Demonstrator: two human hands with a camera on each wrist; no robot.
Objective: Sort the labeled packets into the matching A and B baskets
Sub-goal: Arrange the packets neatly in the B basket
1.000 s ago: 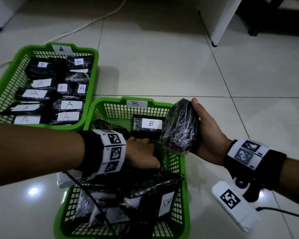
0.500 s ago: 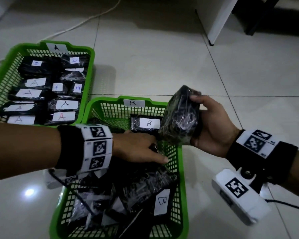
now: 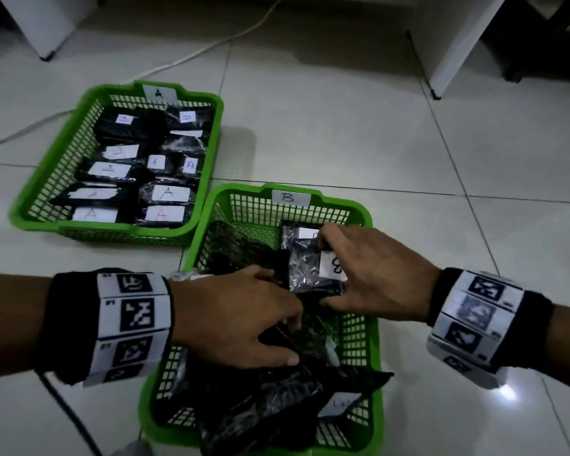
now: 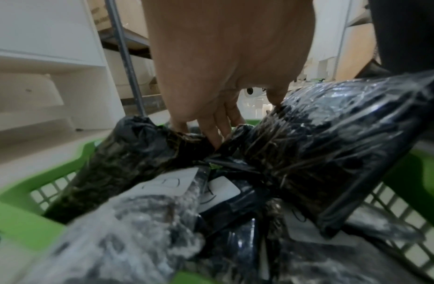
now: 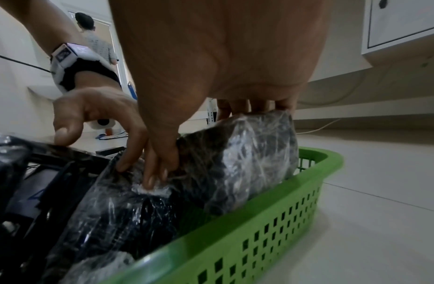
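Film on the B-labelled packet (image 3: 313, 264) my right hand (image 3: 372, 274) pinches inside the B basket (image 3: 359, 212) looks slick and soft, so I'd hold its edges; my left hand (image 3: 237, 317) curls onto another black packet (image 4: 128, 161).

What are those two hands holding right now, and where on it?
The right hand grips a black packet by its two ends, inside the B basket. The left hand digs among packets; whether it grips one cannot be told.

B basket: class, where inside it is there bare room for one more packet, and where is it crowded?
Bare mesh shows in the B basket along its far wall, and at the left wall near the left hand. The middle and near end are heaped with packets; the right hand fills the far right.
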